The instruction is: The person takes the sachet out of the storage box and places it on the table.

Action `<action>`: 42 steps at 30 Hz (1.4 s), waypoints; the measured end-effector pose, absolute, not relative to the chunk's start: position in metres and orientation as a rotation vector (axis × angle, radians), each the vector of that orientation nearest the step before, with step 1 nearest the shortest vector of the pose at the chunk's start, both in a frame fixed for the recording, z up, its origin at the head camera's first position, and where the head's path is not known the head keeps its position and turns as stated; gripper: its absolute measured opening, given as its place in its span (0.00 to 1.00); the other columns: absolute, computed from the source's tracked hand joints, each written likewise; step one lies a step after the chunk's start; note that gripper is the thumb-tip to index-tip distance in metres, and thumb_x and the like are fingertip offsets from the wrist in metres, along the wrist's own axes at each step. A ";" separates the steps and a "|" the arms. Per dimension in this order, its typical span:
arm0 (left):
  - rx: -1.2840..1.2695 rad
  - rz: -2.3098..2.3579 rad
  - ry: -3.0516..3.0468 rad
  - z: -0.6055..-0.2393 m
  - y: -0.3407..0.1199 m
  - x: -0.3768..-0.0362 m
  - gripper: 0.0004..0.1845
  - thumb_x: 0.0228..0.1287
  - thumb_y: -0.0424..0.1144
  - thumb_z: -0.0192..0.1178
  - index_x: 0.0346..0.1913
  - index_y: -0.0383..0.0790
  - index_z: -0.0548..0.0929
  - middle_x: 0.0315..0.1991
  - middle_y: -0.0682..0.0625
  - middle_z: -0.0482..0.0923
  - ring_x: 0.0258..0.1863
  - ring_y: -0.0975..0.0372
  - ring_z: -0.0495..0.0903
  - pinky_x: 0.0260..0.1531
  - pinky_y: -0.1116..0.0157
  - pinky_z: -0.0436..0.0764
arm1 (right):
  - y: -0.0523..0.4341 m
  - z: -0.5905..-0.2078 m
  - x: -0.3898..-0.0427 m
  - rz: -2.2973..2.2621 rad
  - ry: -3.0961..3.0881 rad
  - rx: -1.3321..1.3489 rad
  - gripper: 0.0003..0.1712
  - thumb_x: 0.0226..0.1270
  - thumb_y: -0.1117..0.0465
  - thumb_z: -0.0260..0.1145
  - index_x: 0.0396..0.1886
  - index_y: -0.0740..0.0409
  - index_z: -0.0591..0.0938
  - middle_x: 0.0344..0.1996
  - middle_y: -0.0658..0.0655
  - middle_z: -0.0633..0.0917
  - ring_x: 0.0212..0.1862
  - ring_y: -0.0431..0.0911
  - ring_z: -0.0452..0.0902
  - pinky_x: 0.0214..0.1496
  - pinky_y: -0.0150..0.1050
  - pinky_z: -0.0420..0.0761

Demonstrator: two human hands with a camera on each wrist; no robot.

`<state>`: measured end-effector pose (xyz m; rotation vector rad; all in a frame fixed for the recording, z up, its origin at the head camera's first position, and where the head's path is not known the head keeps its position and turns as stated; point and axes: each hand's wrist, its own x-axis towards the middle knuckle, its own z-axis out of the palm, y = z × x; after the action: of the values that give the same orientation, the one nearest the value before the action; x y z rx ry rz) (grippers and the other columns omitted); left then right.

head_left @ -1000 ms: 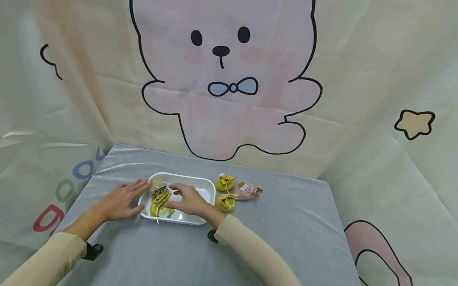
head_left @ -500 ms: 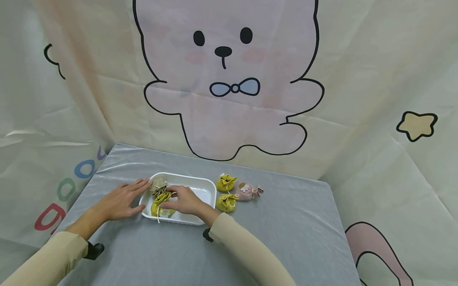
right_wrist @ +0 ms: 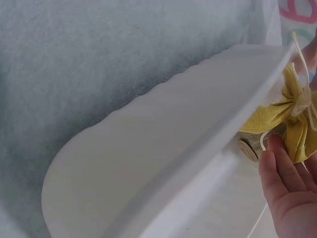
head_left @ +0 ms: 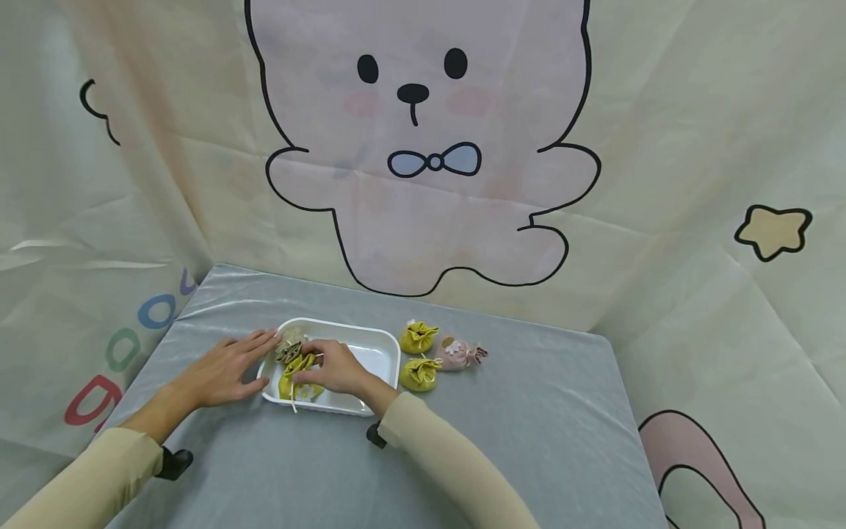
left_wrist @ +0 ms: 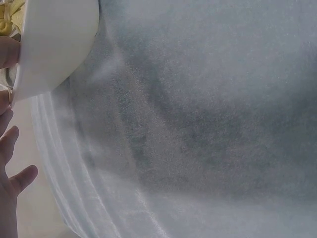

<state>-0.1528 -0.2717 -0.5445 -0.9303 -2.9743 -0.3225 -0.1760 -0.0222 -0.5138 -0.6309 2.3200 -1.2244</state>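
A white tray (head_left: pixel 378 358) stands on the cloth-covered table, with a yellow drawstring pouch (head_left: pixel 286 385) and a beige pouch (head_left: pixel 289 339) at its left end. My left hand (head_left: pixel 228 373) is spread at the tray's left side, straight fingertips on the rim. Over the tray, my right hand (head_left: pixel 338 367) pinches the gathered neck of the yellow pouch between thumb and fingers. In the right wrist view, fingers (right_wrist: pixel 285 171) reach behind the yellow fabric (right_wrist: pixel 270 118), beside a small wooden button (right_wrist: pixel 247 150). The thumb is hidden there.
Right of the tray lie two yellow pouches (head_left: pixel 418 375) and a pink pouch (head_left: pixel 454 354) with a flower. A grey-blue cloth (head_left: pixel 317 470) covers the table. Behind it hangs a curtain (head_left: pixel 423 242) printed with a bear.
My right hand has moved slightly left, and its thumb and fingers have come in around the yellow pouch's neck. The left hand stays at the rim; the pouches on the right have not moved.
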 end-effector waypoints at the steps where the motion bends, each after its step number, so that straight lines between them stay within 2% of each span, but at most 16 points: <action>1: -0.930 -0.325 -2.973 -0.544 -0.272 -0.153 0.41 0.60 0.50 0.65 0.73 0.33 0.67 0.71 0.37 0.66 0.67 0.43 0.69 0.54 0.39 0.71 | -0.023 -0.514 -0.176 -1.230 2.317 -0.620 0.28 0.59 0.58 0.76 0.59 0.60 0.81 0.53 0.51 0.84 0.51 0.41 0.82 0.52 0.27 0.77; 12: -0.929 -0.336 -2.961 -0.545 -0.272 -0.151 0.40 0.60 0.50 0.65 0.72 0.33 0.68 0.71 0.36 0.67 0.66 0.42 0.70 0.53 0.38 0.72 | -0.030 -0.518 -0.178 -1.266 2.310 -0.538 0.25 0.54 0.68 0.77 0.53 0.61 0.81 0.46 0.53 0.86 0.38 0.34 0.82 0.37 0.25 0.78; 24: -0.920 -0.347 -2.989 -0.543 -0.271 -0.152 0.41 0.61 0.52 0.64 0.73 0.34 0.67 0.71 0.37 0.66 0.67 0.42 0.69 0.55 0.38 0.71 | -0.028 -0.524 -0.179 -1.146 2.425 -0.678 0.20 0.55 0.65 0.77 0.49 0.61 0.85 0.40 0.51 0.86 0.37 0.32 0.76 0.41 0.23 0.74; 31: -0.918 -0.357 -2.993 -0.543 -0.272 -0.151 0.41 0.61 0.51 0.64 0.73 0.33 0.67 0.72 0.37 0.65 0.68 0.42 0.68 0.55 0.38 0.71 | -0.029 -0.524 -0.179 -1.185 2.385 -0.670 0.13 0.56 0.65 0.77 0.41 0.57 0.85 0.34 0.46 0.85 0.34 0.30 0.74 0.38 0.24 0.74; 42: -0.922 -0.353 -2.967 -0.544 -0.271 -0.151 0.41 0.60 0.51 0.65 0.72 0.33 0.68 0.71 0.36 0.67 0.67 0.42 0.69 0.54 0.39 0.72 | -0.025 -0.525 -0.175 -1.274 2.351 -0.718 0.12 0.57 0.68 0.75 0.41 0.59 0.85 0.32 0.46 0.85 0.33 0.28 0.74 0.38 0.24 0.75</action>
<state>-0.1515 -0.2707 -0.5436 -0.9215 -2.9667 -0.3535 -0.1753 -0.0253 -0.5248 -0.7179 2.3515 -1.2740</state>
